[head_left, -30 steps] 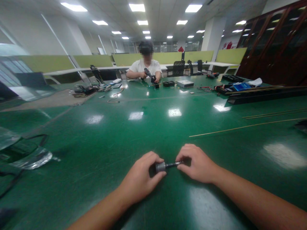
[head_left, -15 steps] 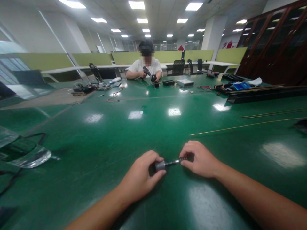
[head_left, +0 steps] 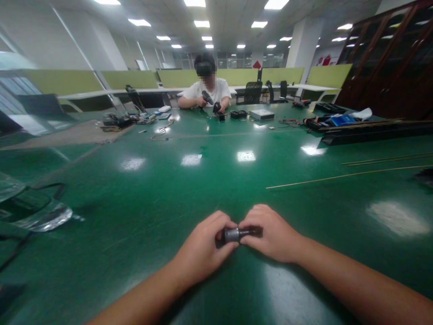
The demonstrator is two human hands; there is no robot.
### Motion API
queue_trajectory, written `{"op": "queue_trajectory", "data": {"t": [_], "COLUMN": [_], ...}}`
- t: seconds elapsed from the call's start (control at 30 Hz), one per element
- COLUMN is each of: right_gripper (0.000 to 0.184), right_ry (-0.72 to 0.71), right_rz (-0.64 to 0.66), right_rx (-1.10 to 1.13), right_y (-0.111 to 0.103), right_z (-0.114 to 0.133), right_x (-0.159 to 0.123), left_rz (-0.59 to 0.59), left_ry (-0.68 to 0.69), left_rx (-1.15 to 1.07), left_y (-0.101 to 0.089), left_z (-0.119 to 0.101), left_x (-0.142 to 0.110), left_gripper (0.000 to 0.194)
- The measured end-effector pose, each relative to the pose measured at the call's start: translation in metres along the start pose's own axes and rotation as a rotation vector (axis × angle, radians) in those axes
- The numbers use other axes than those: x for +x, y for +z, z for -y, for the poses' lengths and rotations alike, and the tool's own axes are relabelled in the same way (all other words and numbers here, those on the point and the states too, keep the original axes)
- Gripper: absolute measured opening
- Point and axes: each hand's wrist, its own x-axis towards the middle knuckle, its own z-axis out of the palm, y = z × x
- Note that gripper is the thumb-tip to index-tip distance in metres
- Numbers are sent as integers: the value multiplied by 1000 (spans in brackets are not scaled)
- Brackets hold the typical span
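Observation:
My left hand [head_left: 203, 246] pinches the grey cylindrical end of a small metal part [head_left: 232, 234] just above the green table [head_left: 169, 189]. My right hand [head_left: 270, 232] grips the dark thin shaft [head_left: 252, 232] at the part's other end. Both hands nearly touch, fingers curled around the piece, so most of the shaft is hidden.
A thin brass rod [head_left: 338, 178] lies to the right, with two more rods [head_left: 389, 159] and long black rails [head_left: 372, 131] beyond. A clear plastic bag [head_left: 37, 212] sits at the left. Across the table a person [head_left: 206, 90] holds a power tool among small boxes [head_left: 260, 115].
My right hand has slid left along the shaft toward my left hand, closing the gap; less of the dark shaft shows now.

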Motion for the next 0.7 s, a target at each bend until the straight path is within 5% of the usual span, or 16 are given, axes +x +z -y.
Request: {"op": "queue_trajectory", "data": {"t": [0.13,0.33,0.7], "right_gripper": [28,10,14], "right_ry": [30,13,0], "right_rz": [-30,-30,-15], "right_rx": [25,25,21], "right_y": [-2,0,-2], "right_z": [1,-1,2], "right_x": [-1,0,-1], "left_rz": [-1,19,44], "left_ry": [-2,-47,-47], "left_rx": [-12,-42,-13], "left_y": [-1,-3,-1], "left_z": [-4,-3,-5], "left_x": [0,0,2], "left_gripper": [22,11,16]}}
